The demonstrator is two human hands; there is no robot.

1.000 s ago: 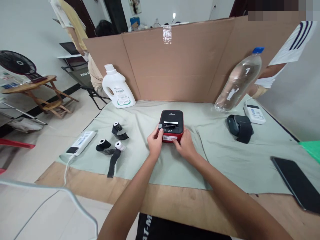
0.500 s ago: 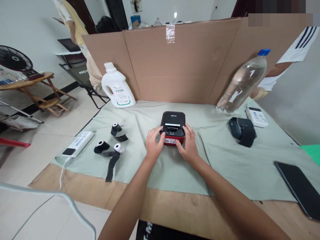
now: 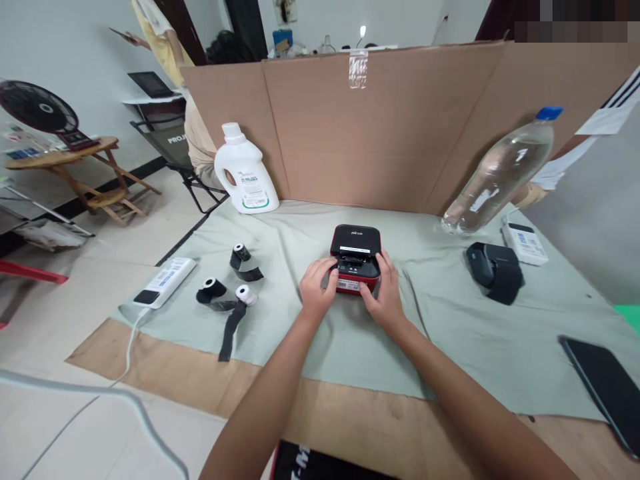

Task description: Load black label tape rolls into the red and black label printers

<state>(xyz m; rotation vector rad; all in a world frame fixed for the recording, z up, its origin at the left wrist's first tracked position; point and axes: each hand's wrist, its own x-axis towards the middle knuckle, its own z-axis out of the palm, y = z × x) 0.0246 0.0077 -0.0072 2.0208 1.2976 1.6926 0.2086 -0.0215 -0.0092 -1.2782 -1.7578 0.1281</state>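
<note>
A small red and black label printer (image 3: 356,257) sits in the middle of a grey-green cloth (image 3: 320,333). My left hand (image 3: 317,290) grips its left side, fingers curled against the casing. My right hand (image 3: 384,293) holds the right side, thumb on the front edge and fingers on top. The printer's black lid looks slightly raised at the front. Three rolls of black label tape (image 3: 227,287) lie on the cloth to the left of my left hand.
A white detergent jug (image 3: 244,171) and a tilted clear bottle (image 3: 500,175) stand before a cardboard screen (image 3: 380,127). A black printer (image 3: 495,270), white device (image 3: 524,241), white power bank (image 3: 165,281) and dark phone (image 3: 607,390) lie around. Other people are behind the screen.
My left hand dropped from the printer's top left corner to its side. My right hand moved up from the front onto the right side. The lid now looks slightly raised.
</note>
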